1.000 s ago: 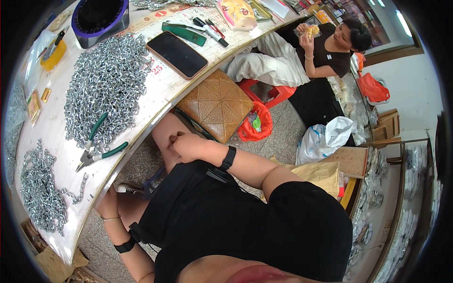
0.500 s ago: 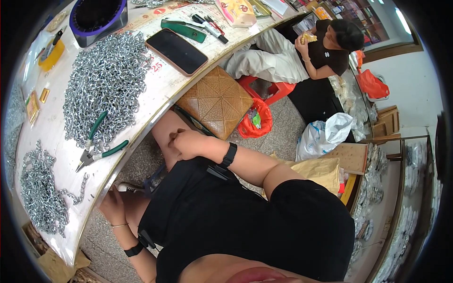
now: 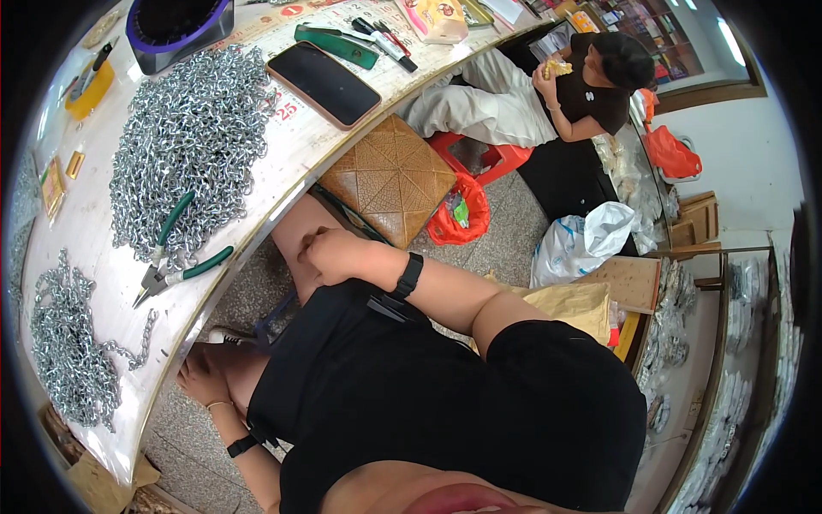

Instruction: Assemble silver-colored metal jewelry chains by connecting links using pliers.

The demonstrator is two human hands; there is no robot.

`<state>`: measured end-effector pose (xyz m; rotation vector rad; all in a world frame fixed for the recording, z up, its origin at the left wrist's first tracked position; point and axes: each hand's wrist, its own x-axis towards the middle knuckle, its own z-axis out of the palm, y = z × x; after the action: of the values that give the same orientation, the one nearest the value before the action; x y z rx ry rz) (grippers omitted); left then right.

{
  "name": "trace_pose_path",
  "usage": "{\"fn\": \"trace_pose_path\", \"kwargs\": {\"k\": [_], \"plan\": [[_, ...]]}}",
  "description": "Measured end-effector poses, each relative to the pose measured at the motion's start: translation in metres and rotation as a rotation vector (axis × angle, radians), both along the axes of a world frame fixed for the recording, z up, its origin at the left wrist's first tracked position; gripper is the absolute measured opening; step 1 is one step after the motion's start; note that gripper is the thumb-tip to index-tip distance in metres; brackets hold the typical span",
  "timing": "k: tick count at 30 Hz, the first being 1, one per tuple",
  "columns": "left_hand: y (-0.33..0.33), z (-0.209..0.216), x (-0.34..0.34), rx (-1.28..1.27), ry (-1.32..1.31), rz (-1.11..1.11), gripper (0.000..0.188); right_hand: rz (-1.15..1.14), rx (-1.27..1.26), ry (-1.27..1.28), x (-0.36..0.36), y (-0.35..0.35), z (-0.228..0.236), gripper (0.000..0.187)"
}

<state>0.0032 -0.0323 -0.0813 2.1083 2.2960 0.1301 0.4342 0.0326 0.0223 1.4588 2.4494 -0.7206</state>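
Note:
My right hand point(image 3: 336, 256) rests on my bare leg, its fingers curled in and nothing visible in them. Lower left, just under the table edge, my left hand point(image 3: 204, 379) lies on my other leg with fingers apart; part of it is shaded. Neither hand touches anything on the table. Pliers point(image 3: 171, 270) with green handles lie open on the table, one handle across a big heap of silver chain point(image 3: 188, 146). Closer to the table's left end is a smaller chain pile point(image 3: 73, 343), with a short length trailing from it.
A phone point(image 3: 325, 83), a green tool point(image 3: 336, 45), markers point(image 3: 385, 47) and yellow tape point(image 3: 92, 94) are on the table point(image 3: 111, 283). A brown cushioned stool point(image 3: 390, 180) and red bag point(image 3: 460, 212) stand beyond my right arm. Another person point(image 3: 591, 90) sits holding food.
The view has shifted slightly. My left hand now shows its fingers more plainly on my leg. My right hand stays at about the same place; the chains and pliers lie as before.

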Motion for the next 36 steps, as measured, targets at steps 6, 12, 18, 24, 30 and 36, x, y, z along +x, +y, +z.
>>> {"fn": "trace_pose_path", "kwargs": {"k": [6, 12, 18, 24, 30, 36], "plan": [[-0.001, -0.003, -0.007, -0.059, -0.020, 0.014, 0.041, 0.019, -0.024, -0.041, -0.005, 0.002, 0.004, 0.051], [0.004, 0.006, -0.001, -0.085, -0.053, 0.031, 0.040, 0.005, -0.051, 0.012, -0.001, 0.009, -0.002, 0.056], [0.001, 0.002, -0.005, -0.087, -0.052, 0.008, 0.046, -0.015, -0.098, 0.018, -0.001, 0.012, 0.004, 0.059], [0.003, 0.002, -0.003, -0.072, -0.033, -0.020, 0.045, -0.047, -0.064, 0.067, 0.007, 0.004, 0.005, 0.060], [0.006, -0.008, -0.001, -0.030, -0.053, -0.031, 0.041, -0.025, -0.030, 0.072, 0.012, 0.001, 0.005, 0.059], [0.001, 0.014, 0.000, 0.220, -0.054, -0.146, 0.029, 0.082, -0.035, 0.059, -0.004, 0.012, 0.002, 0.051]]}}
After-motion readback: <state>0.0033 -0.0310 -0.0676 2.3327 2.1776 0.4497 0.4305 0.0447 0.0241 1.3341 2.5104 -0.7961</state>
